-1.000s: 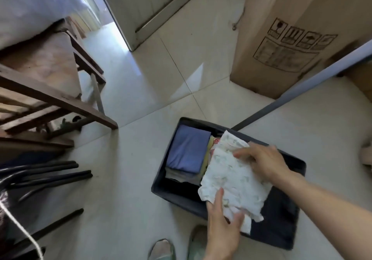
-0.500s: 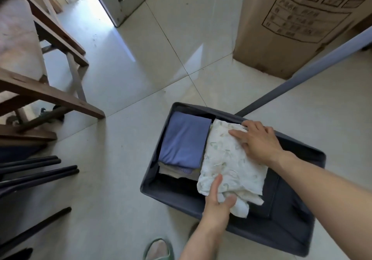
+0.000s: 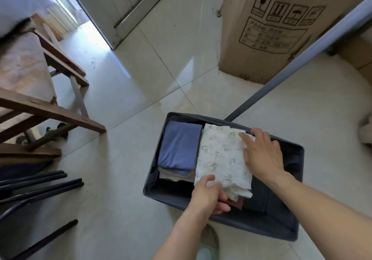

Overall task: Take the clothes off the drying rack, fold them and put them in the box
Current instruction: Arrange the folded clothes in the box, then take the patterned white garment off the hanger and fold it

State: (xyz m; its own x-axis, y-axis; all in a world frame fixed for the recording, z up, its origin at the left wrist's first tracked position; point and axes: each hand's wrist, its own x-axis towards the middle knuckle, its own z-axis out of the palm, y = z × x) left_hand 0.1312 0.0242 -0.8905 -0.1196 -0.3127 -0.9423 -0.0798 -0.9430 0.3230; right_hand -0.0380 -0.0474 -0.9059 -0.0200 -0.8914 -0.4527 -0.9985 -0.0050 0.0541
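Box: a dark grey fabric box [image 3: 289,228] stands on the tiled floor [image 3: 120,179], lower centre-right of the frame.
White garment: a folded white cloth with a pale green print [image 3: 221,157] lies in the middle of the box, just beside the blue stack.
Blue stack: a folded blue garment [image 3: 179,145] tops a pile of folded clothes in the box's left part.
Left hand: the left hand [image 3: 207,195] grips the near edge of the white garment, thumb on top and fingers curled beneath.
Right hand: the right hand [image 3: 261,155] lies flat with fingers spread on the garment's far right corner, pressing it down.
Surroundings: a wooden frame [image 3: 50,108] at the left; dark rods [image 3: 40,187] lower left; a cardboard carton [image 3: 281,28] upper right; a grey pole [image 3: 291,66] slanting down to the box's far rim.
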